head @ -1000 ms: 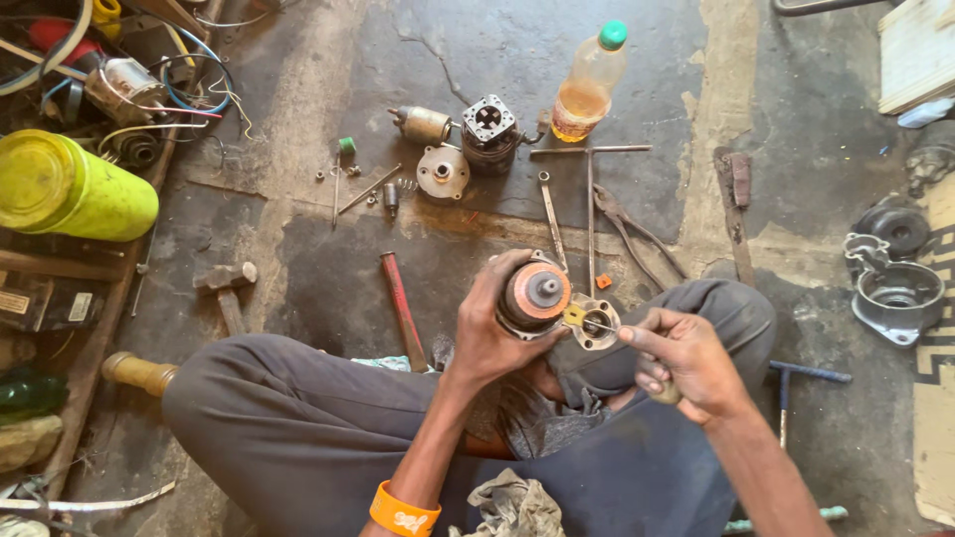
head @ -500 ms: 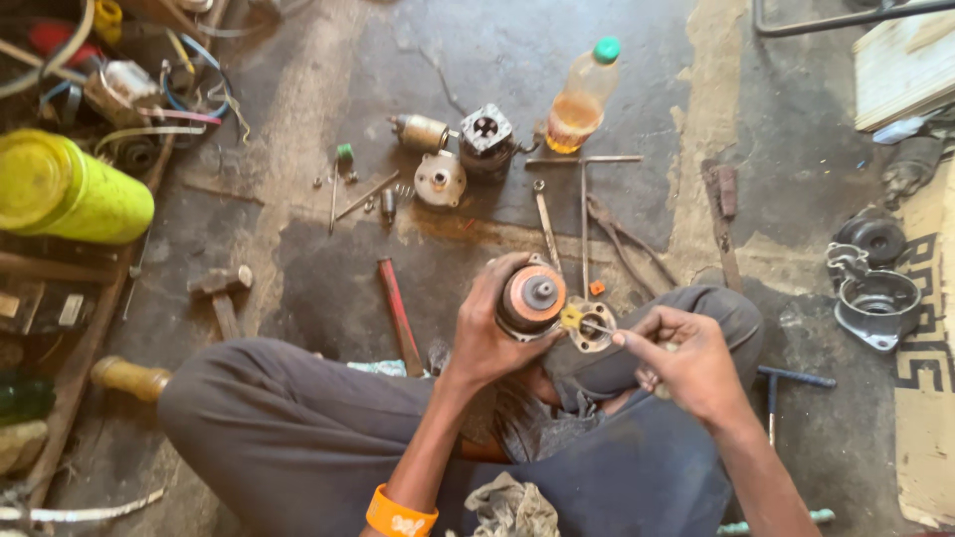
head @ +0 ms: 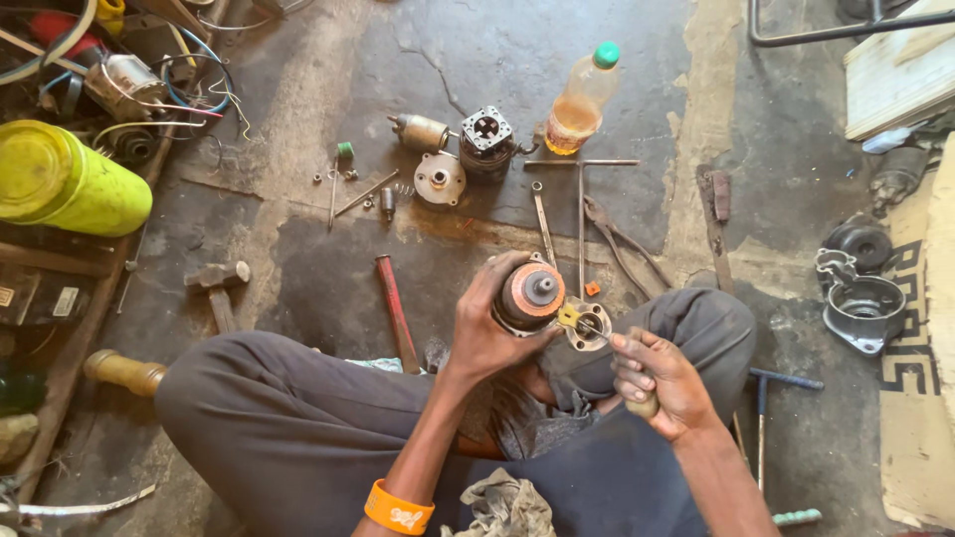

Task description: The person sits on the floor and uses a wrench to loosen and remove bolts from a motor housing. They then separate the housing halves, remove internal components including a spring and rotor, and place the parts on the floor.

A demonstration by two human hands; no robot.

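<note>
A: Motor armature (head: 529, 294) w/ the copper-coloured end face – sits in the left hand (head: 484, 333), fingers wrapped round its body, held up over the lap, shaft end facing the camera.

B: And the right hand (head: 659, 378)?

A: Closed round a wooden-handled screwdriver (head: 612, 360). Tip goes to the small metal end plate (head: 587, 324) just right of the armature, touching its lower edge. A yellow bit by the tip, can't tell what it is.

B: Room to move?

A: Tight below – both hands are right over the crossed legs in dark trousers (head: 298, 428). A rag (head: 507, 505) lies just under the left wrist, which has an orange wristband (head: 398, 508). Above the hands the concrete floor (head: 328, 268) is open for a bit, then tools start: red-handled tool (head: 395, 310) left of the left hand, spanner (head: 542, 223), T-bar (head: 581, 214) and pliers (head: 622, 244) just beyond the armature.

B: Farther out?

A: Motor housing (head: 486, 139), round cover (head: 440, 178) and solenoid-like part (head: 420, 130) well above the left hand. Hammer (head: 216, 286) far left. Blue-handled T-tool (head: 771, 418) just right of the right hand.

B: Containers?

A: Plastic bottle (head: 582, 99), green cap, upright-ish, abt a third full of amber liquid, well above the hands. Yellow-green drum (head: 65, 179) lying on its side far left, contents not visible. Grey cast housing (head: 860, 310) far right, open side up, inside unclear.
</note>
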